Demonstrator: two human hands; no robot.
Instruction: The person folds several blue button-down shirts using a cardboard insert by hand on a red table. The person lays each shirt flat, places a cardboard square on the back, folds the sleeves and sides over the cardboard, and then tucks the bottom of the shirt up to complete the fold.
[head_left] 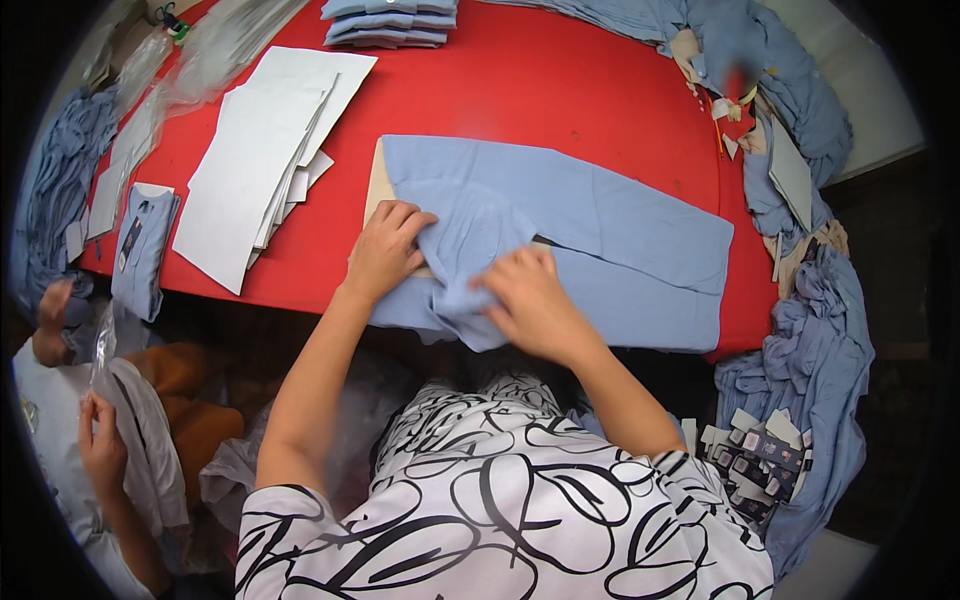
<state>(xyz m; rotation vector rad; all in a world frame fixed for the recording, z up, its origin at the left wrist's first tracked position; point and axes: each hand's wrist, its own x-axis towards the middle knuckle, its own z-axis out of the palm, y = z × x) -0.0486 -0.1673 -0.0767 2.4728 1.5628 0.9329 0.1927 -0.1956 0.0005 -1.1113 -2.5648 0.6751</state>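
Note:
A light blue shirt (620,240) is spread across the near part of the red table, its fabric bunched between my two hands. A strip of beige material (378,190) shows along its left edge. My left hand (390,245) has its fingers bent down onto the cloth at that edge, holding it. My right hand (530,300), slightly blurred, grips a gathered fold of the shirt near the table's front edge. Just right of that hand, a dark gap shows between layers of the cloth.
White sheets (260,150) lie stacked at left, beside a folded shirt (146,250) and clear plastic bags (225,50). Folded shirts (390,22) are piled at the back. Loose blue garments (810,350) and small tags (755,465) sit at right. Another person's hand (100,445) holds clear plastic at lower left.

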